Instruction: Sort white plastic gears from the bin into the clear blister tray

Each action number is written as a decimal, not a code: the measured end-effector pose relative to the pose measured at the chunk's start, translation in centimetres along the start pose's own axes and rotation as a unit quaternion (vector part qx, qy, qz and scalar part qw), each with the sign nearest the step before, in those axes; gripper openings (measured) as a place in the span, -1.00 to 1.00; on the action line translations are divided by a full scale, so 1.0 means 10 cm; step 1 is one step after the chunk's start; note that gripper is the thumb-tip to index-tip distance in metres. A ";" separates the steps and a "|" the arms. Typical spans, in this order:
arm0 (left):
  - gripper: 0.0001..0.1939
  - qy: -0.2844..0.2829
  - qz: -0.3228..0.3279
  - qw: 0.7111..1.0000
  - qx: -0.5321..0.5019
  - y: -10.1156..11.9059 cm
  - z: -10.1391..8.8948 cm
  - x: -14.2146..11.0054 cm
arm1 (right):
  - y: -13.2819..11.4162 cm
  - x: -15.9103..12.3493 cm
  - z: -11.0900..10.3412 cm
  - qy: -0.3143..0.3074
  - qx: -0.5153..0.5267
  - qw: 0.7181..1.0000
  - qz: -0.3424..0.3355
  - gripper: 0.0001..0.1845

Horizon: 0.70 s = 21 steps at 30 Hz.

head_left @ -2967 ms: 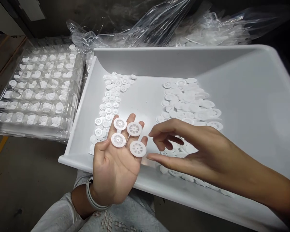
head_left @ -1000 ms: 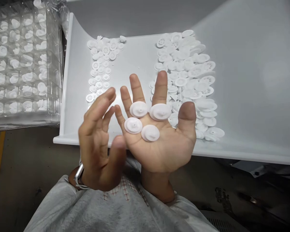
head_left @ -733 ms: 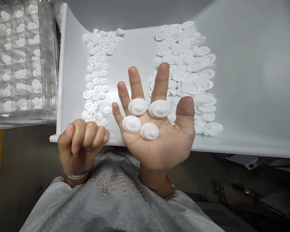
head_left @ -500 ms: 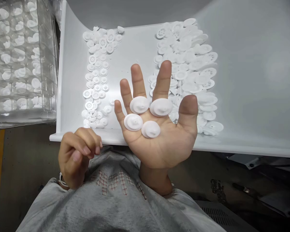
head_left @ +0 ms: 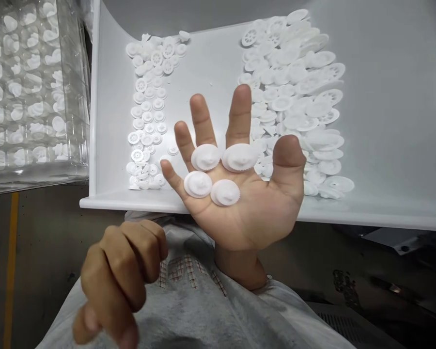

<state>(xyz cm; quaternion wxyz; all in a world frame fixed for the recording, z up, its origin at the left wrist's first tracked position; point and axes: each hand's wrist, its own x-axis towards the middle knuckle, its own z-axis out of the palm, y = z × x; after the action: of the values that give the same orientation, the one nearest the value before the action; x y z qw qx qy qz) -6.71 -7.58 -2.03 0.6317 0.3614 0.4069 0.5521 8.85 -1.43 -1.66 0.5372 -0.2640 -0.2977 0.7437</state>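
Observation:
My right hand (head_left: 247, 208) faces palm up with its fingers spread, over the front part of a grey tray (head_left: 210, 111). Several small white plastic gears (head_left: 225, 192), with toothed rims and a raised centre, rest on the palm and at the finger bases. Lower left, in front of the shirt and outside the tray, my left hand (head_left: 119, 271) is curled with its back towards me. I see nothing in it; the inside of its fingers is hidden.
A loose column of small gears (head_left: 147, 116) lies along the tray's left side. A thicker heap of larger white spoked discs (head_left: 298, 87) lies right of centre. Left of the tray stands a clear plastic compartment tray (head_left: 70, 160) with white parts in its cells.
The gears first showed spoked faces on my left palm; they now lie toothed side up on my right palm. My left hand has dropped to the lower left and curled.

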 end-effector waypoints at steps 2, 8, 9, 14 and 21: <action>-0.63 -0.008 0.010 1.000 -0.008 0.06 0.04 0.10 | -0.01 -0.02 0.00 -0.005 -0.027 0.999 0.027 -0.39; -0.85 -0.021 0.133 0.946 -0.296 0.08 0.27 0.47 | 0.05 -0.02 0.01 0.022 0.084 0.996 0.008 -0.50; -0.90 0.004 0.121 0.929 -0.350 0.07 0.31 0.49 | 0.07 -0.01 0.03 0.031 0.125 0.992 -0.003 -0.52; -0.85 0.099 0.025 0.897 -0.430 -0.01 0.46 0.44 | 0.11 0.02 0.09 0.031 0.235 0.971 -0.022 -0.53; -0.94 0.141 0.033 0.907 -0.395 0.05 0.51 0.43 | 0.13 0.01 0.02 -0.001 0.223 0.974 -0.042 -0.48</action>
<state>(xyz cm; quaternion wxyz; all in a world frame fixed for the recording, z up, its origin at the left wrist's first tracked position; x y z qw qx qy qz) -2.05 -3.25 0.00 0.6406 0.0144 0.2282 0.7330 7.85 -1.74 -2.50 0.6128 -0.1240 -0.1354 0.7686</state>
